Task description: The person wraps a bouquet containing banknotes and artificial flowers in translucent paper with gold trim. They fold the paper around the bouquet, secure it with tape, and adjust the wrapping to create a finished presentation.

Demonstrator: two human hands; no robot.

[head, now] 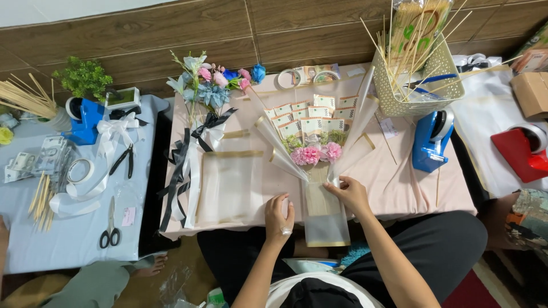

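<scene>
Bouquet (313,149) of folded banknotes and pink carnations lies on the pink-covered table (399,188) in front of us, its stem end pointing toward our lap and its clear, gold-edged wrapping fanning out to both sides. Our right hand (352,192) rests on the right edge of the wrap just below the blooms, its grip closed lightly on the cellophane there. Our left hand (278,217) lies flat and released on the table just beside the lower part of the wrap, fingers curled a little, with a bit of clear tape stuck to one finger. Just left of the bouquet we see a loose sheet of clear wrap with gold borders (231,185), and beyond that a second bunch of blue and pink artificial flowers (208,85) tied with black and white ribbon. Behind the bouquet sit rolls of tape (290,77); to the right stands a white basket (419,85) full of thin wooden skewers, with a blue tape dispenser (432,140) just beside it. On the neighbouring blue-covered table (74,239) at left lie black scissors (110,231), pliers (124,159), white ribbon and more skewers.
</scene>
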